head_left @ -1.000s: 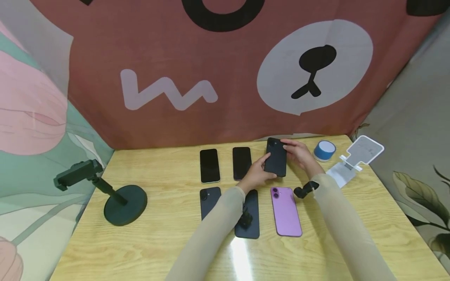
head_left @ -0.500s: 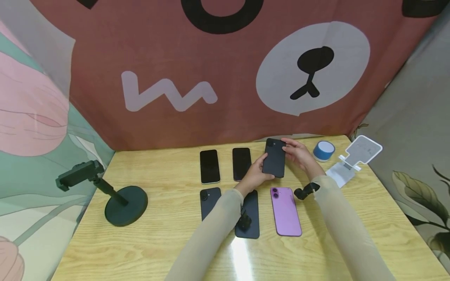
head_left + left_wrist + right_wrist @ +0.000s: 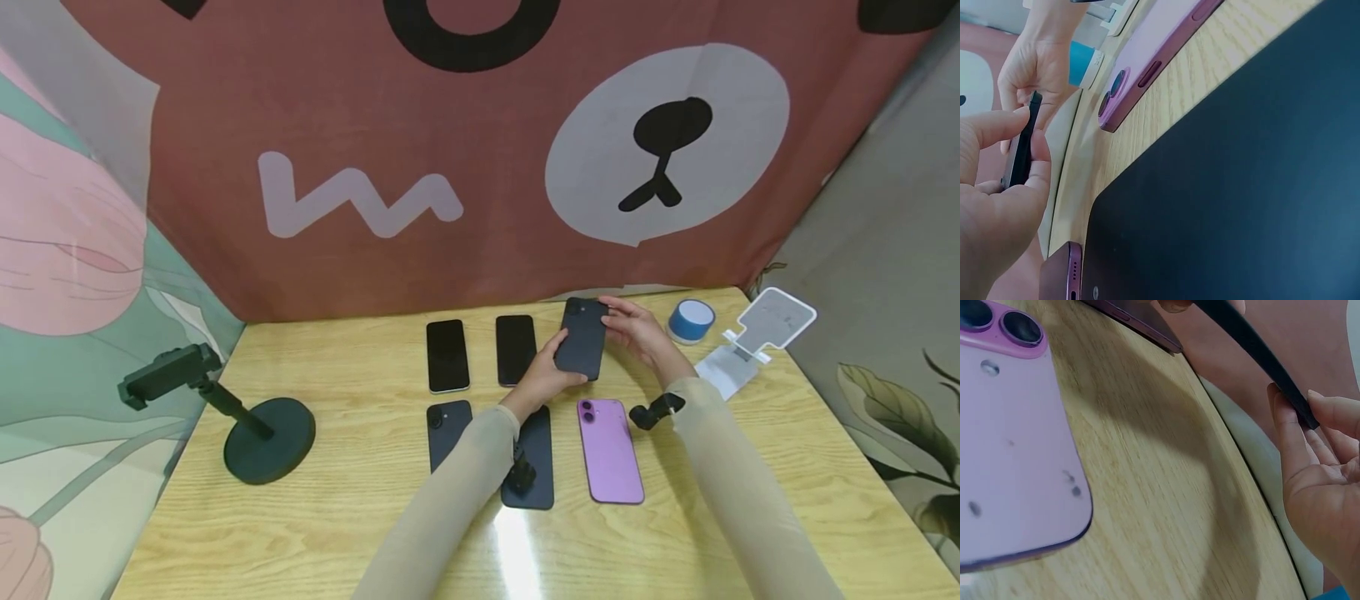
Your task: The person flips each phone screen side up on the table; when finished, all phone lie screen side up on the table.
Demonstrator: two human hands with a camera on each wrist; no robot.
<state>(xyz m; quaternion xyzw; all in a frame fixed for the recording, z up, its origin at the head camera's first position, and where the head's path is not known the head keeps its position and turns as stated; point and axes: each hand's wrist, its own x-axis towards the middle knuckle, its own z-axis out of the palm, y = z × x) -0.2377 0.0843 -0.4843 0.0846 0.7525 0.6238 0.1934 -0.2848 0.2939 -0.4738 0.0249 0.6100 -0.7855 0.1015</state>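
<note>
Your left hand (image 3: pixel 543 380) grasps black smartphone (image 3: pixel 581 343); your right hand (image 3: pixel 643 335) pinches corner farthest from left. Likely light, stiff, slick, fragile: hold by side edges.

Light wood-grain surface (image 3: pixel 337 533) holding, left to right: a black round-based stand (image 3: pixel 279 450), four dark phones (image 3: pixel 447 356) in two rows, a purple phone (image 3: pixel 611 454), a blue-and-white cylinder (image 3: pixel 692 322) and a white stand (image 3: pixel 777 319).

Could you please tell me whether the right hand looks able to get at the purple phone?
Likely yes, after letting go: the right hand pinches a dark phone-shaped item, but nothing covers the purple phone lying nearby.
</note>
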